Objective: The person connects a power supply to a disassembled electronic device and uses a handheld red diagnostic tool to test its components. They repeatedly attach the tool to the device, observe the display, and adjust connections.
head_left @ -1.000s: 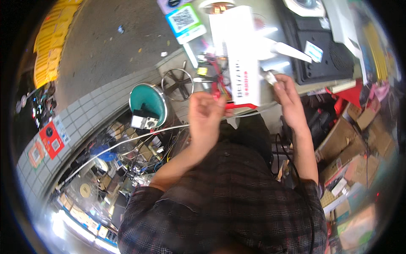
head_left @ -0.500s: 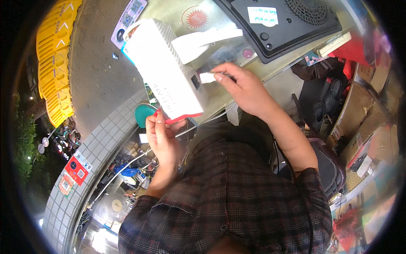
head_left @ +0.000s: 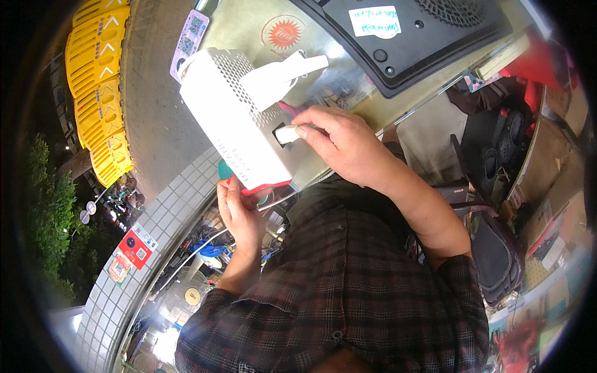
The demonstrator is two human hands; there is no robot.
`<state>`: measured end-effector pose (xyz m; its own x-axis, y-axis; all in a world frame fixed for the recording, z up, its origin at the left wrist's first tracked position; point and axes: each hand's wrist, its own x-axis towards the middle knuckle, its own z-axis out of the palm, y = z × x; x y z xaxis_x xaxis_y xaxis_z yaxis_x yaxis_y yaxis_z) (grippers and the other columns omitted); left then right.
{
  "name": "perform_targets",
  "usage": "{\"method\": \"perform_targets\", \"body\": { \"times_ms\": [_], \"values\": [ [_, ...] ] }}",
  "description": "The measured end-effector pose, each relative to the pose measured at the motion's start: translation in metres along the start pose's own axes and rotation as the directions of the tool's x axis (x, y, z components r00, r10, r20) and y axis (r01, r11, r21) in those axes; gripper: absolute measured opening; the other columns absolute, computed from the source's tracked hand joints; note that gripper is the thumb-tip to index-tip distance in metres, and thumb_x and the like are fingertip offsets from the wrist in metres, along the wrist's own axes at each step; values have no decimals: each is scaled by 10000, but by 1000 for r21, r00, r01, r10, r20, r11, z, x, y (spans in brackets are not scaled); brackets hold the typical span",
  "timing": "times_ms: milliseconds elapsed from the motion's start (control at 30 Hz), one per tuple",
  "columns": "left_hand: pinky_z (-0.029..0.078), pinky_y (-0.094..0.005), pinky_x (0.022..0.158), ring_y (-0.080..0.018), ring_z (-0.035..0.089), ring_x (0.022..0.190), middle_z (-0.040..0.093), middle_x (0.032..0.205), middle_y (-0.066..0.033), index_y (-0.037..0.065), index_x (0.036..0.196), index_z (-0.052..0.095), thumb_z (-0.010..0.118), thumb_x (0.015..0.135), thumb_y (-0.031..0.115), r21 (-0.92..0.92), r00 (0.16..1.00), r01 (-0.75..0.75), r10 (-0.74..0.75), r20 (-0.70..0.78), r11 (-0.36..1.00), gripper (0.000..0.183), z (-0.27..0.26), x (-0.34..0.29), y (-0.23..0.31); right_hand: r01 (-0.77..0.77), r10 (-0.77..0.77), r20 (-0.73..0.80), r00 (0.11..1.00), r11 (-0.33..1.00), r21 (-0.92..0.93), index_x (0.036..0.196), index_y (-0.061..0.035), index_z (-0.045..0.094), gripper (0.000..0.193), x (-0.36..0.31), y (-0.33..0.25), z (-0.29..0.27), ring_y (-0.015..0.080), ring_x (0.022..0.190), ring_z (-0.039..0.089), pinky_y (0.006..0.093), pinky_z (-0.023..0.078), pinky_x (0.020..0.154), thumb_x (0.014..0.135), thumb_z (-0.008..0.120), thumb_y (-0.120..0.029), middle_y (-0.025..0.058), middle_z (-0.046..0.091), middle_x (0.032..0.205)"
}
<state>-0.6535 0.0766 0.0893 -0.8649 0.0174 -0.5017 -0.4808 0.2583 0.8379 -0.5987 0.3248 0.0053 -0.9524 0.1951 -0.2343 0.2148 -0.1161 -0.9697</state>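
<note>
right hand [head_left: 351,149]: fingertips pinching white plug [head_left: 286,134], tip beyond them at dark opening [head_left: 278,132] | left hand [head_left: 241,214]: fingers closed on red edge [head_left: 268,186] | white housing [head_left: 227,118]: left of plug, beyond left fingers

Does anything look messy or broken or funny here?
Yes, the messy bit is the jumbled pile at the lower left, beside the left forearm: cables and parts lie mixed together. The white perforated box by the left hand and the white piece in the right hand show no clear damage, and I see no spill.
</note>
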Motion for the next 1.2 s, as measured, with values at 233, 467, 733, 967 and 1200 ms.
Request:
{"method": "perform_targets", "body": {
  "times_ms": [233, 467, 733, 967, 1200],
  "values": [
    [652, -431, 840, -245, 726, 1031, 661, 1158, -109, 47, 1220, 534, 426, 1169, 348, 199, 995, -97, 94, 25, 975, 324, -14, -1, -13, -57, 56, 83, 995, 998, 0, 1159, -24, 704, 207, 8, -7, -5, 324, 980, 726, 399, 551, 878, 1049, 648, -191, 168, 749, 1052],
    [602, -346, 813, -173, 685, 952, 633, 1098, -61, 85, 1171, 523, 417, 1175, 360, 331, 981, -192, 178, 74, 924, 294, -43, 17, -33, 83, -71, 93, 993, 987, -137, 1053, -15, 705, 201, 21, -17, -6, 430, 920, 710, 497, 550, 807, 1014, 652, -205, 232, 736, 971],
    [490, -293, 836, -131, 562, 927, 556, 1044, -41, 79, 1106, 497, 403, 1185, 350, 284, 983, -179, 162, 85, 942, 298, -35, 13, -29, -93, 98, 65, 993, 993, -78, 1047, -15, 699, 210, 14, -30, 1, 439, 884, 707, 493, 547, 799, 1013, 661, -219, 221, 738, 937],
    [386, -289, 881, -137, 410, 925, 456, 1001, -48, 39, 1061, 489, 342, 1197, 308, 342, 980, -193, 164, 112, 920, 335, -26, 8, -20, -15, 33, 196, 980, 996, -93, 1073, -14, 681, 236, 27, -23, -3, 417, 927, 706, 467, 544, 819, 1038, 647, -244, 207, 742, 971],
    [465, -341, 921, -203, 563, 999, 616, 1112, -134, -45, 1215, 580, 313, 1201, 310, 444, 964, -254, 185, 193, 859, 445, -27, 7, -14, -31, 113, 326, 939, 969, -245, 1124, -17, 623, 282, 30, -24, -17, 418, 1000, 677, 469, 520, 871, 1097, 576, -293, 199, 711, 1017]
  ]
}}
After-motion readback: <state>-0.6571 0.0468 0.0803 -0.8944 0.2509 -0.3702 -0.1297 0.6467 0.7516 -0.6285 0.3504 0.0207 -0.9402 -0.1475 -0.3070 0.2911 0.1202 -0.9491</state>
